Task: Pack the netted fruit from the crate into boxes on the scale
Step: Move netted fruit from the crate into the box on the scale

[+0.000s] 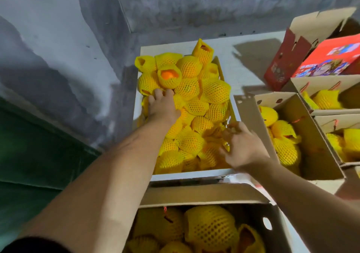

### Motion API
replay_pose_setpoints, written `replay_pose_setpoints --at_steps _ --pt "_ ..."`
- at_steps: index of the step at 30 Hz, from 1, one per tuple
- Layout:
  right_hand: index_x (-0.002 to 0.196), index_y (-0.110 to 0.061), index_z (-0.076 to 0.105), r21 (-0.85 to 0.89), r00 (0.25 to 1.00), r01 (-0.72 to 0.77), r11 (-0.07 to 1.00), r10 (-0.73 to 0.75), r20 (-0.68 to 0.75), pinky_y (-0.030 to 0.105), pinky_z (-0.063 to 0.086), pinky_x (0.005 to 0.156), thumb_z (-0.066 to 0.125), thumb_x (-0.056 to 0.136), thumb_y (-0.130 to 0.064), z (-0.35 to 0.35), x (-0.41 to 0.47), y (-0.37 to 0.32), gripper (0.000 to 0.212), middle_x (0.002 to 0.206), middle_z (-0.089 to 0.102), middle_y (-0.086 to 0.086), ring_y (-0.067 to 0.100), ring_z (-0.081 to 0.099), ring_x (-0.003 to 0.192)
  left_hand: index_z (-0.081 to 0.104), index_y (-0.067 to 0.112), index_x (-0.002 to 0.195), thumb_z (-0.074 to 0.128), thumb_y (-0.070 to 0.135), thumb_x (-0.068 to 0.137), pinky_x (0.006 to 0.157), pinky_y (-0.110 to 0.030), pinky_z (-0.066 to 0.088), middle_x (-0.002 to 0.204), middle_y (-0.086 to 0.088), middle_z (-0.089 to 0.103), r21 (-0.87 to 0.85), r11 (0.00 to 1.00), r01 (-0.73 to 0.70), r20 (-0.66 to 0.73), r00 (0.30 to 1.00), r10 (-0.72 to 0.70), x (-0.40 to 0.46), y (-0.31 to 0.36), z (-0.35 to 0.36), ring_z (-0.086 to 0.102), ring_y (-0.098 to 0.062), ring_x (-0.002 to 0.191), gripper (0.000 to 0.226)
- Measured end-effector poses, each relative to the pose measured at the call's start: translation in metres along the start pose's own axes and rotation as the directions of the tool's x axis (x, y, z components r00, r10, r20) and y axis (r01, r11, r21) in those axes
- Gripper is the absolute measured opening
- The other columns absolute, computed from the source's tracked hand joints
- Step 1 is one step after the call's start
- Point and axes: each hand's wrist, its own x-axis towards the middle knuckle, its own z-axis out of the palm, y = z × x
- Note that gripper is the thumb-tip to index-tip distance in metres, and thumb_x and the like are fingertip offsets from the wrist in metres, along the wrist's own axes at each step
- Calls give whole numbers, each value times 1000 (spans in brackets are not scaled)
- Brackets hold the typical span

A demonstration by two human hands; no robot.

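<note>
A white crate (187, 175) in the middle is heaped with fruit in yellow foam netting (194, 91). My left hand (162, 106) reaches onto the far left of the heap, its fingers spread on the netted fruit. My right hand (242, 147) is at the crate's near right corner, fingers curled among the netted fruit there; whether it grips one is blurred. A cardboard box (204, 195) right below me holds several netted fruit (211, 229). No scale shows in the view.
To the right stand an open cardboard box (315, 139) partly filled with netted fruit, and more such boxes (331, 85) behind it. A red printed carton (329, 62) lies at the back right. A grey wall is behind, a green surface at the left.
</note>
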Motion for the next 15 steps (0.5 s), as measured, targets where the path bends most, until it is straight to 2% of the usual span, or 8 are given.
replay_pose_setpoints --at_steps 4,7,9,11,12,13,14,15 --pt "128 -29 65 5 1000 4 1000 -4 -17 43 47 102 39 85 -60 2 1 2 59 128 68 -7 15 33 141 39 24 150 64 32 102 108 -45 38 149 -14 35 145 989 35 -76 997 -24 -6 8 22 37 -39 135 55" --pt "125 -26 66 24 999 21 999 -20 -36 46 46 102 44 87 -58 4 0 2 55 129 68 -5 16 33 142 37 24 152 63 26 102 107 -46 40 151 -14 33 157 987 28 -57 998 -20 -7 10 19 38 -42 135 56" --pt "128 -26 65 30 999 30 999 -28 -39 48 44 105 46 88 -56 3 1 2 53 132 66 -4 17 32 143 36 28 153 75 32 93 106 -48 40 151 -13 35 47 999 21 -59 998 -19 -12 4 7 39 -43 135 71" --pt "132 -26 61 9 999 40 999 -39 -27 47 39 107 48 90 -56 2 1 1 53 135 64 -4 19 33 142 33 29 155 82 33 85 112 -47 36 152 -15 37 -193 981 30 -101 994 -50 -23 -3 -9 40 -42 136 85" --pt "134 -26 59 -11 998 48 999 -48 -30 47 36 107 48 91 -55 2 1 1 52 136 63 -4 20 35 140 33 27 156 83 30 84 115 -47 38 151 -15 39 -363 931 36 -120 989 -85 -31 -4 -16 43 -40 136 88" --pt "135 -26 57 -14 997 53 999 -53 -50 47 32 108 50 92 -54 3 -1 1 52 135 63 -3 21 37 138 33 26 156 82 27 85 113 -49 42 149 -14 44 -560 827 42 -117 985 -129 -40 -4 -23 48 -38 134 87" --pt "135 -26 55 15 995 50 999 -49 -84 48 29 108 52 93 -52 4 -3 2 50 132 63 -1 21 39 135 36 26 154 80 25 87 107 -51 49 146 -10 50 -749 659 63 -78 980 -182 -51 -3 -28 54 -35 130 80" --pt "135 -26 54 75 992 44 996 -35 -123 49 26 108 54 92 -49 5 -4 2 49 127 63 1 22 41 132 42 29 149 77 26 91 98 -52 56 142 -5 56 -891 441 109 -1 970 -242 -65 -3 -34 59 -33 126 68"
